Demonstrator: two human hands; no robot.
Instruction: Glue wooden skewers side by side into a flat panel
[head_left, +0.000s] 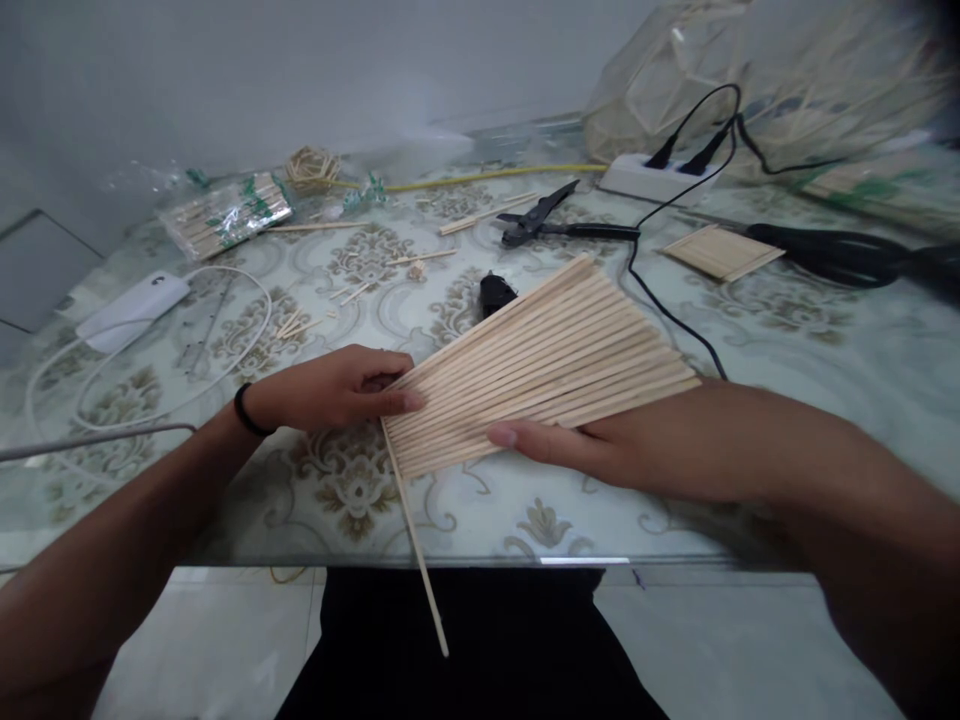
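Observation:
A panel of thin wooden sticks point(540, 360) laid side by side is held above the patterned table. My left hand point(349, 388) pinches its narrow left end, thumb on top and fingers curled beneath. Along that end runs a single long stick point(421, 560), which sticks out past the panel toward me and over the table edge. My right hand point(600, 445) supports the panel from below on the right, its thumb lying on the top face near the front edge. The right fingers are hidden under the panel.
Behind the panel lie a black-tipped tool point(496, 293) and pliers point(541, 218). Scissors point(825, 252) and a small square stick panel point(720, 252) are at right. A power strip point(652, 178) stands at the back. Bagged sticks point(225, 215) and a white adapter point(135, 310) are left.

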